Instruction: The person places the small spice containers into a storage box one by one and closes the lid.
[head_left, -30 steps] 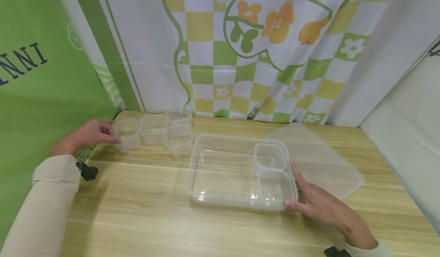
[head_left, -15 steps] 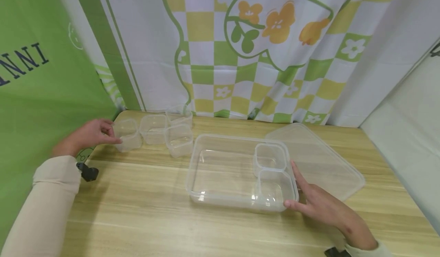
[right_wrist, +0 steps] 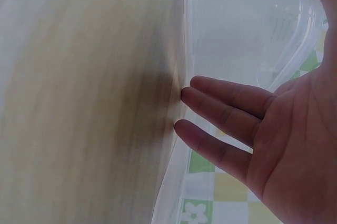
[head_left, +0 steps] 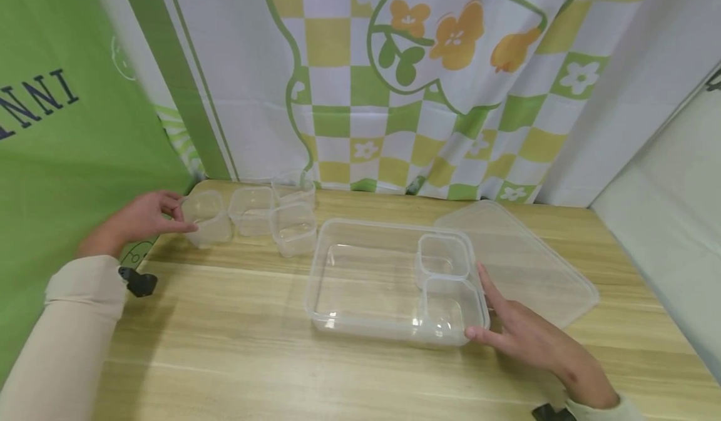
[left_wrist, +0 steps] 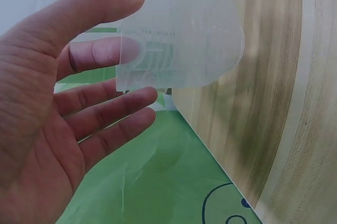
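At the table's left end, my left hand (head_left: pixel 151 216) pinches the rim of a small clear plastic box (head_left: pixel 209 228) between thumb and index finger. In the left wrist view the index fingertip shows through that box's wall (left_wrist: pixel 195 40), while the other fingers stand free below it. My right hand (head_left: pixel 524 333) touches the right end of a large clear rectangular container (head_left: pixel 366 283), its fingers fairly straight and spread. Two small open boxes stand inside this container along its right end, a rear one (head_left: pixel 442 258) and a front one (head_left: pixel 450 305).
Right of the left hand's box stand more small clear boxes: one (head_left: pixel 251 213) beside it, one (head_left: pixel 295 230) nearer the container, one (head_left: pixel 293 189) behind. A flat translucent lid (head_left: pixel 524 264) lies on the wooden table (head_left: pixel 253 358), partly behind the container. Curtains border the back and sides.
My left hand has shifted slightly left and up, and the small box in it has tilted and moved a little with it. The right hand and the large container look unmoved.
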Available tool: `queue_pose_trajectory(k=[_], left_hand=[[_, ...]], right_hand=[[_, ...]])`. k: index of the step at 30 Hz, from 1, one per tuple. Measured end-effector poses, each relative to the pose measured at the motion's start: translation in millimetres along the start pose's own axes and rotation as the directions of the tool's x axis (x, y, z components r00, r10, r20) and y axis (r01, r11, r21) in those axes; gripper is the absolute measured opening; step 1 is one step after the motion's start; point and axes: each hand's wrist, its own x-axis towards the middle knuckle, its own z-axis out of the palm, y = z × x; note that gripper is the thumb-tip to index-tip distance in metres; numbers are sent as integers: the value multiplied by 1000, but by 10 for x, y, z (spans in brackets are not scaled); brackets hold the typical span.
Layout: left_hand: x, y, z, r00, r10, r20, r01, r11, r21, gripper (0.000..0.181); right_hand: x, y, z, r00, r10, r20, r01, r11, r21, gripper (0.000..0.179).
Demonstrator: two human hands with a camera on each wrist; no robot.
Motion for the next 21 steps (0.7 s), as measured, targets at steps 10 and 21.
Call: queue_pose_trajectory(k=[10, 21], left_hand=[[-64, 133, -87, 1000, 20, -24, -20, 1000, 20, 34], [-128, 298, -205, 998, 46, -50, -44, 998, 38, 32]], right_hand=[[3, -21, -9, 1000, -22, 0, 22, 1000, 11, 112], [-4, 5, -10, 1000, -2, 4, 2, 1000, 1, 111]])
